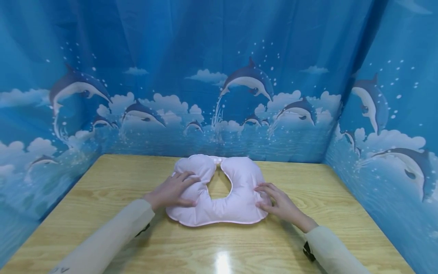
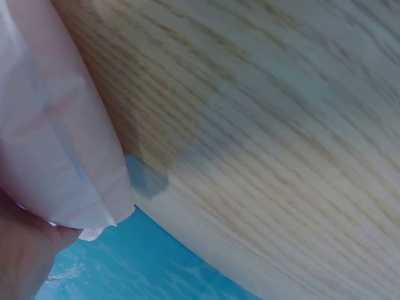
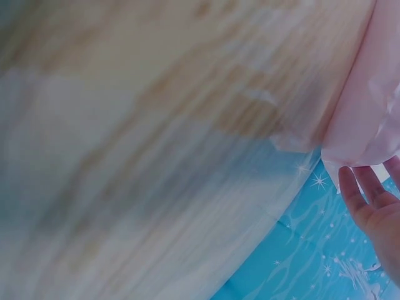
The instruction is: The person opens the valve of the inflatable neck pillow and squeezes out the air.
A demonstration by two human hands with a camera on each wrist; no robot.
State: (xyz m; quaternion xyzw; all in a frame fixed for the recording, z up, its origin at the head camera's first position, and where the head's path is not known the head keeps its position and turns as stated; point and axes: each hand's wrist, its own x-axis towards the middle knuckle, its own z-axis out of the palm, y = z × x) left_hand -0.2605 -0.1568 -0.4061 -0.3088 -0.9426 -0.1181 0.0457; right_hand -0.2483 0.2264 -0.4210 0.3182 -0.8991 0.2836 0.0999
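A pale pink U-shaped neck pillow (image 1: 219,211) lies flat on the wooden table, its two ends pointing away from me and nearly meeting at the back. My left hand (image 1: 176,190) rests on the pillow's left arm, fingers spread over the fabric. On the opposite side, the fingertips of my right hand (image 1: 280,203) touch the pillow's right edge. The left wrist view has the pillow's side (image 2: 56,125) close up, with part of the hand (image 2: 25,250) against it. In the right wrist view, the fingers (image 3: 353,190) reach the pillow's edge from below.
The glossy wood-grain table (image 1: 137,243) reflects a bright light near its front. Behind it and at both sides hang blue curtains (image 1: 205,38) printed with dolphins and clouds. A dark strap (image 1: 308,252) is on the right sleeve.
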